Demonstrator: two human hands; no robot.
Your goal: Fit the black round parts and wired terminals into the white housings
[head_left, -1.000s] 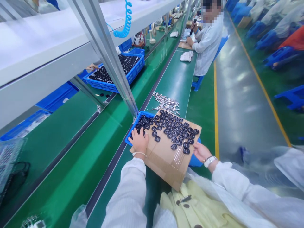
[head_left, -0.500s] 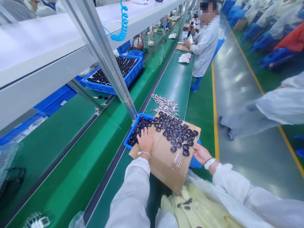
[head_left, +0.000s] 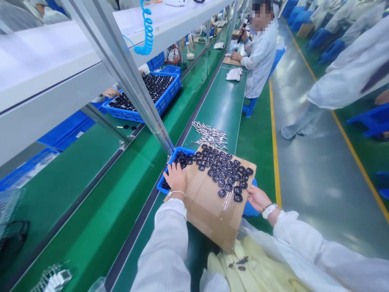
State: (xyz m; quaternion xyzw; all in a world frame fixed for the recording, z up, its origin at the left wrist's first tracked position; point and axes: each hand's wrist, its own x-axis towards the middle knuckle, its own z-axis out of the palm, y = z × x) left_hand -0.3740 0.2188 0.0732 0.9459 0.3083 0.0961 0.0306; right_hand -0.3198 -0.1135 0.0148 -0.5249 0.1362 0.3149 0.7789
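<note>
A sheet of brown cardboard point(head_left: 209, 215) lies over the edge of the green bench, with many small black rounded-square plastic parts point(head_left: 224, 167) spread on its far half. At its right edge, my right hand point(head_left: 257, 198) is closed on the cardboard. My left hand point(head_left: 175, 178) is at the sheet's left side with fingers spread, over a blue bin point(head_left: 160, 185) heaped with the same black parts. Whether its fingertips touch those parts is hard to tell. A pile of thin silvery metal pieces point(head_left: 209, 134) lies just beyond the cardboard.
A metal post point(head_left: 133, 89) rises beside the bin, under a white shelf point(head_left: 60, 52). A blue crate point(head_left: 168, 95) of black parts stands across the line, near another person's hand point(head_left: 111, 93). A seated co-worker point(head_left: 259, 61) is farther along; someone walks in the aisle at right.
My left hand has moved left, off the cardboard's surface and over the bin. My right hand stays on the sheet's edge. Another person's hand has appeared by the far crate.
</note>
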